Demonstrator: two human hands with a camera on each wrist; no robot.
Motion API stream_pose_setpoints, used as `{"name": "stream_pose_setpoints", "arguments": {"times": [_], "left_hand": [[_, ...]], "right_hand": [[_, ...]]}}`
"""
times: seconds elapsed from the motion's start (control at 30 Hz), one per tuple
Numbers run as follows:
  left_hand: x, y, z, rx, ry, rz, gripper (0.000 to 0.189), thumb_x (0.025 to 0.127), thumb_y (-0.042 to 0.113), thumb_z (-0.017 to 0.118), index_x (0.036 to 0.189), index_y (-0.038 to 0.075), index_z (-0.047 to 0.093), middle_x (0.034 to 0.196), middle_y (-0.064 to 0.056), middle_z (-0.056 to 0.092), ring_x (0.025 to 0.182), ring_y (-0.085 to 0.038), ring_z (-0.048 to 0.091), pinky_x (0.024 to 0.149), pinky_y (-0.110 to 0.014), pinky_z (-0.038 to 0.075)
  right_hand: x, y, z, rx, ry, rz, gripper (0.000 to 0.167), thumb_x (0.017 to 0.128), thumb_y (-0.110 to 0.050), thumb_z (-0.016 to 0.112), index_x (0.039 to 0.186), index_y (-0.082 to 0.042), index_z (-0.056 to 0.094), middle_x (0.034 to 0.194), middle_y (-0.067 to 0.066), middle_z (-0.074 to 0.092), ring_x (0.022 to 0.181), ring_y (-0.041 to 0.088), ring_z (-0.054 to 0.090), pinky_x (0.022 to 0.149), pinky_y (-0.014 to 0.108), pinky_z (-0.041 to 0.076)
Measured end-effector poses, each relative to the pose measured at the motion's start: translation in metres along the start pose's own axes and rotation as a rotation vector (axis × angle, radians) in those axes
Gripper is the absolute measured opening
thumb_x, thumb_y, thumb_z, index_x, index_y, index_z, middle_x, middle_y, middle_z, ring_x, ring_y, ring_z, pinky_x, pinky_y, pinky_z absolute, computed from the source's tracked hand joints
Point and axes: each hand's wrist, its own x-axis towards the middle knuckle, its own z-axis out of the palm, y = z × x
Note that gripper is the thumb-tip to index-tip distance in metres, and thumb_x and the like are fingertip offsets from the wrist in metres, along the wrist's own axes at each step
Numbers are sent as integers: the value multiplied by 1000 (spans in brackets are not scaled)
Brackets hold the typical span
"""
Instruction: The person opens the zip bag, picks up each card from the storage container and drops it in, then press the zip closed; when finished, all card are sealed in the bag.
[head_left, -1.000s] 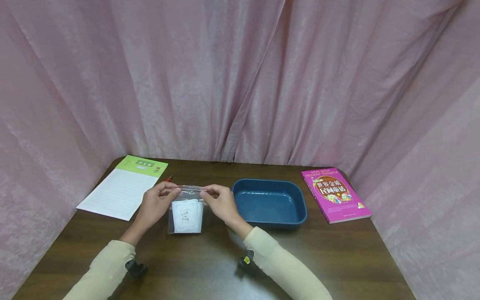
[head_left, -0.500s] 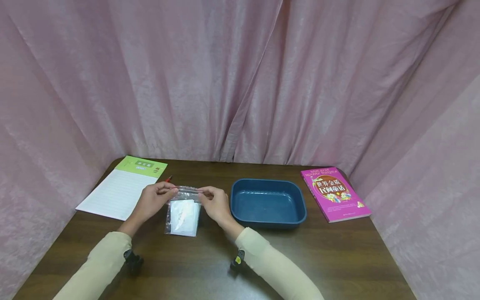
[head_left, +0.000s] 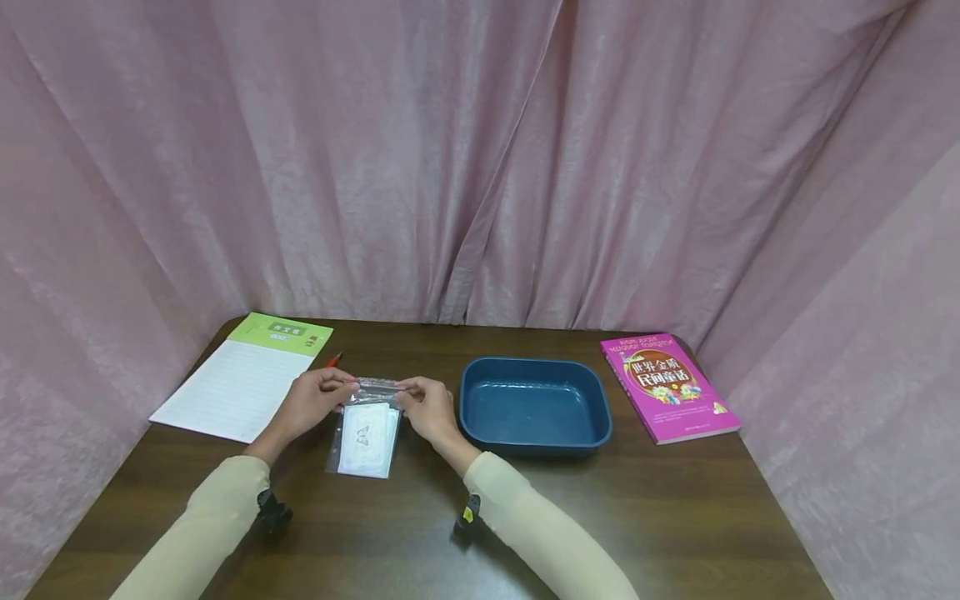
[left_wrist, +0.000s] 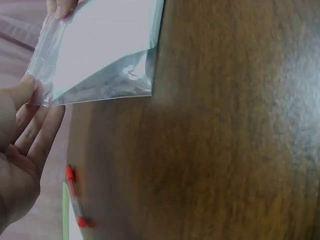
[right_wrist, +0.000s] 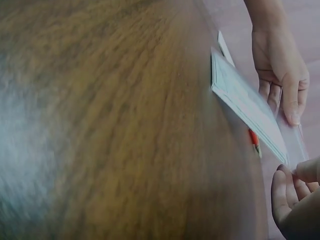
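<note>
A clear plastic zip bag [head_left: 363, 446] hangs between both hands, its mouth edge at the top. Inside it lies a small stack of white cards [head_left: 367, 442], the front one bearing a butterfly drawing. My left hand [head_left: 313, 405] pinches the left end of the bag's top edge between thumb and fingers. At the other end, my right hand [head_left: 429, 410] pinches the same edge. In the left wrist view the bag [left_wrist: 120, 75] shows a bare clear corner below the cards. Seen from the right wrist, the cards [right_wrist: 245, 102] tilt above the brown table.
A blue basin [head_left: 536, 408] stands just right of my right hand. Farther right lies a pink book [head_left: 670, 390]. A lined notepad with a green top [head_left: 243, 379] sits on the left, a red pen [head_left: 334, 360] beside it. Pink curtains [head_left: 480, 167] surround the table.
Both hands have shifted slightly left, keeping their pinch on the bag. The bag's lower end swings a little, and the butterfly drawing is clearer now.
</note>
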Motion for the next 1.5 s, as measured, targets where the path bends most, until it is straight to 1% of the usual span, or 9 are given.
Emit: {"name": "stream_pose_setpoints", "arguments": {"times": [0.17, 0.3, 0.5, 0.73, 0.97, 1.2, 1.3, 1.43, 1.5], "left_hand": [[5, -12, 4, 20, -13, -13, 30, 98, 28, 70, 111, 1, 70, 96, -11, 76, 77, -18, 69, 67, -34, 59], [7, -19, 7, 12, -17, -24, 32, 98, 29, 71, 111, 1, 70, 93, -11, 76, 75, -18, 69, 64, -31, 58], [9, -21, 9, 32, -16, -34, 30, 97, 28, 71, 112, 2, 70, 98, -11, 76, 81, -19, 71, 67, -30, 59], [9, -21, 8, 123, -3, -24, 28, 96, 27, 73, 111, 4, 71, 100, -10, 77, 84, -19, 69, 71, -32, 54], [10, -25, 7, 158, 26, 30, 33, 96, 25, 73, 118, 1, 69, 108, -14, 76, 100, -28, 73, 85, -42, 57], [15, -28, 5, 126, 120, 114, 29, 97, 21, 71, 116, -1, 69, 108, -17, 75, 100, -34, 72, 83, -44, 58], [16, -27, 6, 106, 152, 112, 28, 97, 24, 71, 114, 2, 70, 108, -16, 75, 98, -31, 72, 79, -32, 58], [17, -24, 6, 71, 176, 120, 31, 97, 30, 71, 115, 4, 70, 107, -14, 76, 98, -27, 71, 74, -16, 52], [15, -20, 6, 59, 190, 122, 33, 97, 32, 71, 115, 5, 70, 108, -13, 76, 98, -27, 71, 75, -15, 52]], "right_hand": [[2, 4, 2, -13, -11, 32, 16, 96, -10, 70, 111, -9, 77, 89, 2, 76, 69, 9, 70, 59, 24, 55], [3, 6, 4, -32, -3, 71, 18, 95, -10, 70, 112, -10, 77, 92, 1, 77, 73, 6, 70, 62, 24, 55], [4, 8, 6, -47, 2, 100, 22, 93, -10, 72, 114, -9, 76, 92, -1, 77, 79, 6, 71, 66, 24, 55], [4, 9, 5, -5, -21, 125, 24, 91, -5, 74, 115, -3, 73, 95, 2, 76, 84, 11, 73, 69, 27, 58], [3, 10, 5, -34, -13, 105, 35, 90, -6, 75, 124, -2, 70, 112, 9, 75, 96, 15, 72, 75, 27, 58], [2, 1, 0, -85, 10, 46, 38, 93, -8, 70, 131, -3, 67, 123, 11, 72, 101, 17, 70, 73, 26, 56], [1, -5, -4, -53, 0, 43, 38, 94, -11, 72, 131, -6, 67, 126, 10, 71, 102, 17, 72, 72, 26, 57], [-3, -18, -18, -17, -13, 24, 38, 95, -16, 73, 132, -10, 67, 129, 8, 70, 102, 17, 72, 72, 26, 57], [-6, -25, -28, -3, -15, 0, 37, 95, -18, 73, 131, -11, 67, 128, 8, 71, 102, 17, 73, 73, 27, 57]]}}
